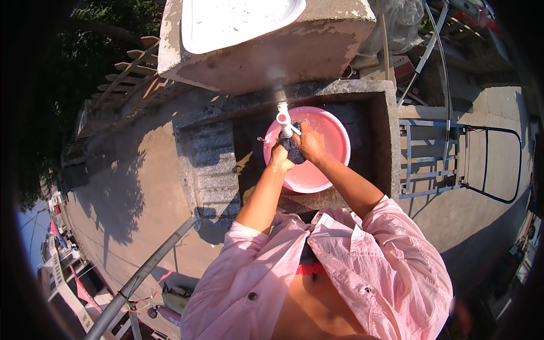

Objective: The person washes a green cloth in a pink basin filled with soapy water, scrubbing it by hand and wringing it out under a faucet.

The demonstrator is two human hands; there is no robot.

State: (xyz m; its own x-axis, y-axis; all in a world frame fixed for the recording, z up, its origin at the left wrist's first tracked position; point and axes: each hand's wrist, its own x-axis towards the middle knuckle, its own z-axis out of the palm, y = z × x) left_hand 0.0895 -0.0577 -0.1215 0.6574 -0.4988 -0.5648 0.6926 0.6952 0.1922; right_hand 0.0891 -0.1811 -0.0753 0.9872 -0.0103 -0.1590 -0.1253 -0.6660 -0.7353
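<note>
Under a white water tap (284, 118) with a red mark on it, both hands grip a dark, wet cloth (293, 151). My left hand (280, 158) clasps the cloth from the left, its fingers partly hidden by the fabric. On the right side, my right hand (311, 142) closes around it and looks wet. Directly below the hands, a pink plastic basin (335, 170) holds water. Small splashes show near the tap and at the basin's left rim. The basin stands inside a concrete sink (394, 140).
A ribbed concrete washboard slab (216, 170) adjoins the sink's left side. Behind the tap rises a concrete block (263, 63) bearing a white tray (242, 25). A blue metal cart frame (433, 159) lies to the right. A grey metal pole (140, 276) slants across the lower left.
</note>
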